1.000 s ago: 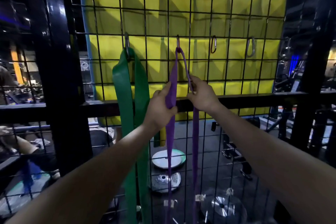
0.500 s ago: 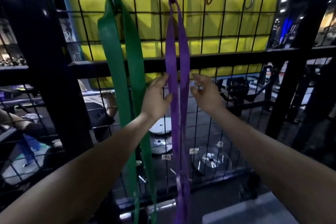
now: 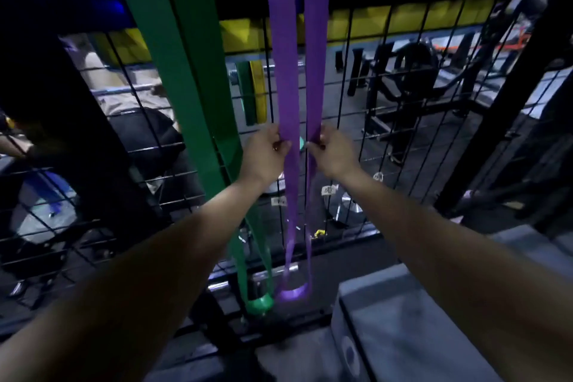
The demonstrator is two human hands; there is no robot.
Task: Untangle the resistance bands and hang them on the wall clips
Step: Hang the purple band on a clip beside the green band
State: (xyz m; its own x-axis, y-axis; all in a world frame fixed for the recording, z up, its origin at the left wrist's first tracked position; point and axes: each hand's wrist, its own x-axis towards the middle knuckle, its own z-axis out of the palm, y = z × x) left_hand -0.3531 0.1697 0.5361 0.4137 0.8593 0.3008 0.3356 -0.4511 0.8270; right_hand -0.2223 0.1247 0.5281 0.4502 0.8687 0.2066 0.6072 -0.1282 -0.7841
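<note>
From the head camera, you had both arms stretched out toward the black wire grid [image 3: 403, 121]. The purple band [image 3: 286, 49] hung down it in two flat strands, running out of sight past the top edge, so its clip could not be seen. Its lower loop [image 3: 293, 291] curled near the bottom rail of the grid.

Your left hand [image 3: 266, 153] pinched the left strand, fingers curled around its edge and thumb pressed on the front. Your right hand [image 3: 330, 150] pinched the right strand at the same height, fingers bunched together on the material. The two hands sat close to each other, with a narrow gap between the strands; a small teal patch showed through that gap, though the picture was too blurred to say what it was.

The green band [image 3: 186, 77] hung just to the left of the purple one, also in two strands slanting down the grid, and passed behind your left wrist. Its bottom loop [image 3: 259, 304] lay just beside the purple loop, possibly touching it.

Behind the grid stood yellow padding [image 3: 387, 22], metal weight plates [image 3: 344, 205] on a dark floor, and a dark gym machine [image 3: 409, 71]. A grey box [image 3: 403, 329] sat low at the right, on your side of the grid.
</note>
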